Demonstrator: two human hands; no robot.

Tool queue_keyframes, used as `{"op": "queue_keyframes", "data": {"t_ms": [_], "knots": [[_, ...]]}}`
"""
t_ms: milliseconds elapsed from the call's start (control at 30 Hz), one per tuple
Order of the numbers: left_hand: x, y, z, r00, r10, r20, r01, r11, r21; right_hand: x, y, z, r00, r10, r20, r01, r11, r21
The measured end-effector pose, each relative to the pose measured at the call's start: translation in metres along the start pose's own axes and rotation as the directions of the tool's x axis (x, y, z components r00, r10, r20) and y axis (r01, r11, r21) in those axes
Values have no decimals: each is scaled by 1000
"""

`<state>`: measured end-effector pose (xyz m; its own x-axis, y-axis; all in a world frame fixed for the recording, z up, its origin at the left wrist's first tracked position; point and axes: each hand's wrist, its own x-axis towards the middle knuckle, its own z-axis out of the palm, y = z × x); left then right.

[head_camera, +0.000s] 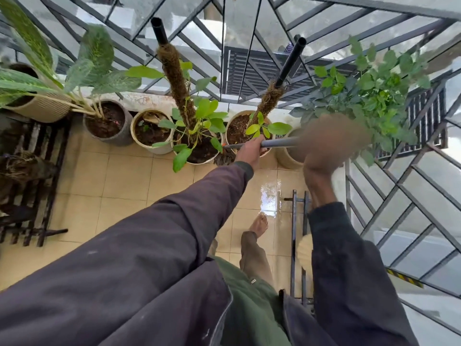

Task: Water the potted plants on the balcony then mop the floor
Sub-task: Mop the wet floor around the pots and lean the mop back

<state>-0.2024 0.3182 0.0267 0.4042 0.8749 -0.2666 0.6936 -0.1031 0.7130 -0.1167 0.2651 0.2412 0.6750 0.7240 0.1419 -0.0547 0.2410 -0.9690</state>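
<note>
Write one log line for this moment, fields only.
phase: mopping | left hand grips mop handle | right hand at handle end, blurred, grip unclear | mop head by pots | floor partly wet

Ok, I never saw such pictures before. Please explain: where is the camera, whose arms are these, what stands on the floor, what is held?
No machine here: one camera sits on a person's head and looks down, so both dark sleeves are that person's own arms. On the beige tiled floor stand round pots with green plants; a wet patch shines near the bare foot. The left hand grips a thin grey metal mop handle; its stringy mop head lies between the pots. The right hand is at the handle's upper end, too blurred to show its grip.
</note>
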Motion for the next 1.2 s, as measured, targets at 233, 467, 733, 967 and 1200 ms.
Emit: {"op": "queue_keyframes", "data": {"t_ms": [233,467,733,967,1200], "knots": [[-20,15,0,999,-28,26,27,999,44,4,-12,-8,999,31,-22,-31,1000,2],[-72,-13,12,997,-73,4,72,991,111,-13,2,-26,985,160,-58,-152,981,124],[-116,-71,3,983,-175,64,158,965,210,-62,32,-34,975,215,52,-221,957,187],[-101,-26,-20,998,-1,-65,10,989,145,-33,-24,-9,993,-1,115,-25,974,224],[-55,28,-29,987,121,-110,-121,993,7,5,-65,10,964,-236,122,211,959,188]]}}
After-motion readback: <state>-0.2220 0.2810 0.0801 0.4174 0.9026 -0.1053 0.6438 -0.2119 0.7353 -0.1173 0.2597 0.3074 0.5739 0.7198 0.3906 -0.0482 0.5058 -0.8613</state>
